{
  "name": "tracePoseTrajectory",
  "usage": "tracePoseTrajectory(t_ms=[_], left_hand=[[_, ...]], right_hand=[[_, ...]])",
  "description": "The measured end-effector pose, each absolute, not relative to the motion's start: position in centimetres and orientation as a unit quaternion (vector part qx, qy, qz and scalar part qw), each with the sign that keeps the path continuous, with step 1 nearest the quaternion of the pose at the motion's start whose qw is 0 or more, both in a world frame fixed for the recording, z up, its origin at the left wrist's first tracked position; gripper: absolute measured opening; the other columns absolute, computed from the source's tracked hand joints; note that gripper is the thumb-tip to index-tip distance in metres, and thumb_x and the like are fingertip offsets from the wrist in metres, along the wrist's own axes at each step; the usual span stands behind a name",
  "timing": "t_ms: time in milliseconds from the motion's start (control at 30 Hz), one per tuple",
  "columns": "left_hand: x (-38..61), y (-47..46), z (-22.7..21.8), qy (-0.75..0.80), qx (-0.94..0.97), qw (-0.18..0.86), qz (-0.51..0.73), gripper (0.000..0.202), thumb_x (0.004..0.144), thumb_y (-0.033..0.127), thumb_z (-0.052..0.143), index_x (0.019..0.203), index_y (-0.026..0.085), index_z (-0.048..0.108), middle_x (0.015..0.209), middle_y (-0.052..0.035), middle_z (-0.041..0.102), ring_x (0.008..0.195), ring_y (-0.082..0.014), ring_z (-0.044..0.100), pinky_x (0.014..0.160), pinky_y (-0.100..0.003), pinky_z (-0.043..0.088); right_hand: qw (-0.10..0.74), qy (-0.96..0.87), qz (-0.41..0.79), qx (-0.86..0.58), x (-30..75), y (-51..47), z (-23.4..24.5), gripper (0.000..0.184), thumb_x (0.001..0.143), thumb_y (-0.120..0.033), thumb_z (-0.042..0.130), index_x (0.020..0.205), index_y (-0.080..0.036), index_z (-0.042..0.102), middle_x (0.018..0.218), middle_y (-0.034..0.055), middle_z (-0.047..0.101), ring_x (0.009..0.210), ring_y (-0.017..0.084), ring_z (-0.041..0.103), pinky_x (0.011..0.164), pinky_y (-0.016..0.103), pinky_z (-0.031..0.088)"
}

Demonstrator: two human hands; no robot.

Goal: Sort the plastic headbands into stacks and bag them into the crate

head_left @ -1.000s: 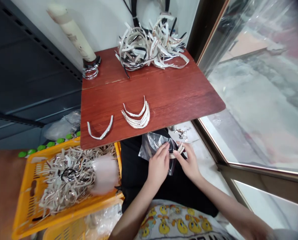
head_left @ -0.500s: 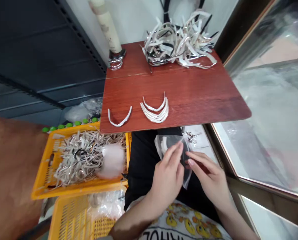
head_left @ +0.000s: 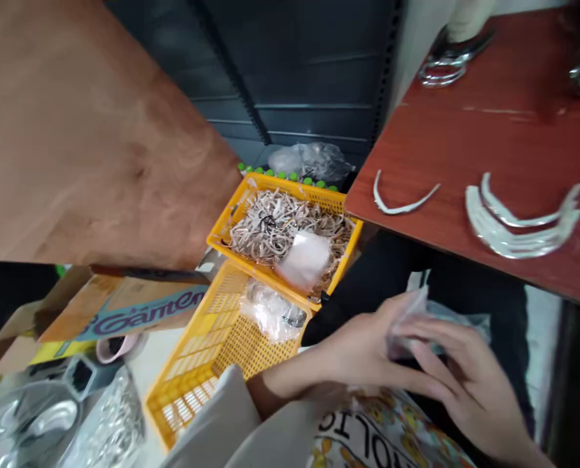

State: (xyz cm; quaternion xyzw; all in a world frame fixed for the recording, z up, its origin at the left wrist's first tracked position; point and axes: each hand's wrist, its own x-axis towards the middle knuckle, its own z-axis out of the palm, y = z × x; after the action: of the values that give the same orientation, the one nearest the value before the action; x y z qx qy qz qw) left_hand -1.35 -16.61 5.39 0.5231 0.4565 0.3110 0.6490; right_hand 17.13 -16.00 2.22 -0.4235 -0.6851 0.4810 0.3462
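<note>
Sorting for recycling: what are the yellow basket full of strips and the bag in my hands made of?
The yellow basket: moulded plastic, fairly matte, judging by its perforated lattice walls. The bag: likely thin clear plastic film, glossy and crinkled, though blurred.

A red-brown wooden worktop (head_left: 465, 123) fills the right side, evenly lit, with a soft sheen. Behind it stands dark grey metal shelving (head_left: 309, 78) with a perforated upright, next to a strip of white wall (head_left: 409, 45). A paler brown wooden panel (head_left: 75, 130) looms at the left, above a patch of pale floor (head_left: 148, 354)
</note>
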Motion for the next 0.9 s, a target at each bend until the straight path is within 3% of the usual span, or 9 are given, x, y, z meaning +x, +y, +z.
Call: tracePoseTrajectory(t_ms=[67, 133, 200, 267, 433, 567, 700, 800, 900], left_hand=[[-5.2, -18.9, 4.6, 0.509, 0.456, 0.655, 0.323, 0.058, 0.084, 0.041, 0.071, 0.137, 0.024, 0.053, 0.125, -0.0083, 0.067, 0.108, -0.0243, 0.067, 0.095, -0.039, 0.055], [-9.6, -22.1, 4.1, 0.572, 0.393, 0.649, 0.313, 0.04, 0.092, 0.046, 0.058, 0.121, 0.019, 0.064, 0.112, -0.0091, 0.072, 0.089, -0.0198, 0.072, 0.084, -0.036, 0.059], [-14.4, -25.7, 3.3, 0.664, 0.366, 0.582, 0.295, 0.042, 0.093, 0.052, 0.053, 0.114, 0.018, 0.066, 0.109, -0.0093, 0.073, 0.088, -0.0199, 0.072, 0.082, -0.036, 0.059], [-18.7, -29.2, 1.8, 0.784, 0.346, 0.443, 0.263, 0.049, 0.093, 0.059, 0.046, 0.111, 0.018, 0.066, 0.112, -0.0099, 0.072, 0.093, -0.0215, 0.071, 0.086, -0.037, 0.059], [-24.7, -34.1, -6.0, 0.878, 0.301, 0.32, 0.189, 0.046, 0.1, 0.05, 0.036, 0.115, 0.014, 0.061, 0.119, -0.0152, 0.066, 0.114, -0.0264, 0.062, 0.101, -0.049, 0.049], [-22.6, -33.8, -13.8, 0.878, 0.347, 0.314, 0.1, 0.042, 0.094, 0.043, 0.056, 0.129, 0.018, 0.056, 0.137, -0.0117, 0.055, 0.127, -0.0281, 0.051, 0.109, -0.056, 0.039], [-17.5, -33.5, -19.4, 0.809, 0.438, 0.391, 0.028, 0.043, 0.093, 0.041, 0.06, 0.13, 0.02, 0.057, 0.144, -0.0104, 0.05, 0.136, -0.0297, 0.043, 0.115, -0.06, 0.027], [-15.1, -34.5, -20.7, 0.803, 0.437, 0.404, 0.009, 0.051, 0.091, 0.04, 0.062, 0.137, 0.021, 0.051, 0.152, -0.011, 0.041, 0.141, -0.0328, 0.036, 0.116, -0.063, 0.022], [-15.2, -35.3, -20.0, 0.84, 0.383, 0.384, 0.039, 0.052, 0.091, 0.038, 0.063, 0.138, 0.021, 0.05, 0.152, -0.0111, 0.039, 0.14, -0.0345, 0.036, 0.114, -0.063, 0.028]], right_hand=[[0.274, -0.733, 0.529, -0.328, 15.1, -15.8, 1.9, 0.027, 0.097, -0.028, 0.052, 0.123, -0.031, 0.061, 0.117, 0.0031, 0.07, 0.11, 0.019, 0.066, 0.094, 0.03, 0.056], [0.232, -0.742, 0.568, -0.269, 13.5, -15.8, 1.4, 0.032, 0.098, -0.025, 0.05, 0.129, -0.031, 0.057, 0.126, 0.0023, 0.067, 0.117, 0.018, 0.063, 0.1, 0.029, 0.053], [0.22, -0.737, 0.583, -0.261, 12.6, -15.7, 0.7, 0.029, 0.097, -0.026, 0.052, 0.125, -0.031, 0.059, 0.125, 0.0013, 0.067, 0.117, 0.018, 0.063, 0.101, 0.029, 0.051], [0.215, -0.728, 0.583, -0.29, 12.2, -15.5, -0.3, 0.023, 0.097, -0.029, 0.052, 0.117, -0.031, 0.064, 0.118, 0.0008, 0.07, 0.112, 0.018, 0.065, 0.098, 0.028, 0.052], [0.215, -0.698, 0.566, -0.382, 12.4, -14.6, -2.8, 0.02, 0.098, -0.036, 0.052, 0.105, -0.029, 0.069, 0.107, 0.0007, 0.072, 0.101, 0.017, 0.067, 0.091, 0.026, 0.053], [0.212, -0.687, 0.555, -0.417, 13.2, -14.6, -4.9, 0.021, 0.097, -0.04, 0.053, 0.102, -0.028, 0.069, 0.104, 0.0008, 0.072, 0.099, 0.018, 0.067, 0.091, 0.027, 0.052], [0.197, -0.678, 0.555, -0.44, 13.9, -14.9, -6.7, 0.023, 0.097, -0.043, 0.053, 0.103, -0.027, 0.069, 0.106, 0.0021, 0.072, 0.103, 0.019, 0.066, 0.093, 0.029, 0.051], [0.183, -0.682, 0.554, -0.441, 14.2, -15.1, -7.4, 0.025, 0.097, -0.044, 0.052, 0.103, -0.026, 0.069, 0.108, 0.0028, 0.072, 0.104, 0.02, 0.066, 0.094, 0.031, 0.051], [0.183, -0.68, 0.553, -0.444, 14.3, -15.1, -7.7, 0.028, 0.097, -0.046, 0.051, 0.103, -0.025, 0.069, 0.107, 0.0044, 0.072, 0.104, 0.021, 0.067, 0.093, 0.033, 0.052]])
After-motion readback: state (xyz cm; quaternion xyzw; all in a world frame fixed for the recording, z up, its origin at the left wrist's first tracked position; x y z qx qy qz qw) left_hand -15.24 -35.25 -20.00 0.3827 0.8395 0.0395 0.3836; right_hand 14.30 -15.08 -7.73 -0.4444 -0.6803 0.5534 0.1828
